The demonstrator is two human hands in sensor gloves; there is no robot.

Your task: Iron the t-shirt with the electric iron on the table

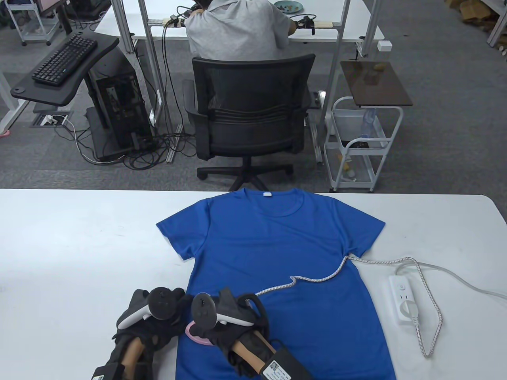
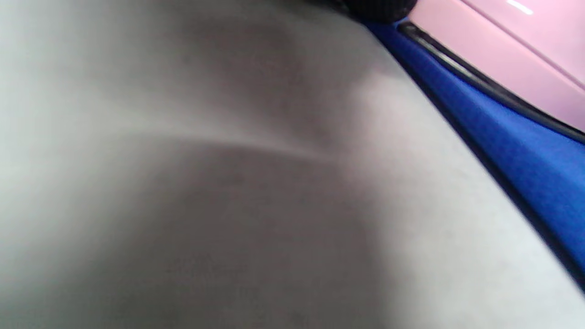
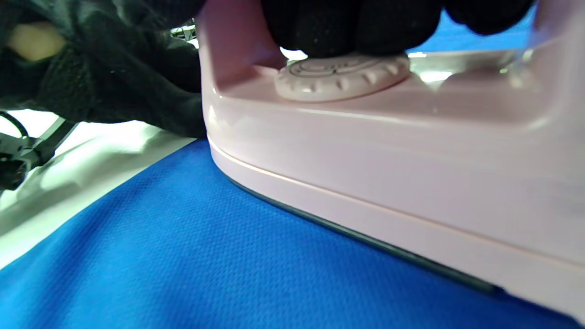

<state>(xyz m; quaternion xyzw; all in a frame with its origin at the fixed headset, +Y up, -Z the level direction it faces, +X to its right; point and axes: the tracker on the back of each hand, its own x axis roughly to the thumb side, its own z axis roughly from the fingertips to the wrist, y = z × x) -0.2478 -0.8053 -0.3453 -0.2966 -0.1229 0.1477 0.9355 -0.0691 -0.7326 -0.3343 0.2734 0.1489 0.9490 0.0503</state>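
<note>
Table view: the blue t-shirt (image 1: pixel 277 273) lies flat on the worktop (image 1: pixel 79 245); the right hand (image 1: pixel 222 316) holds the pink iron (image 1: pixel 195 335) at the near-left hem. The left hand (image 1: pixel 152 312) rests beside; its grip cannot be told.

Left wrist view: mostly blurred worktop.

Right wrist view: the soleplate sits flat; slow, even strokes away from the cord (image 1: pixel 317 279) should serve best.

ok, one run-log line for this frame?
stage: ironing | right hand: grips pink iron on blue t-shirt, lower left hem | left hand: beside shirt
</note>
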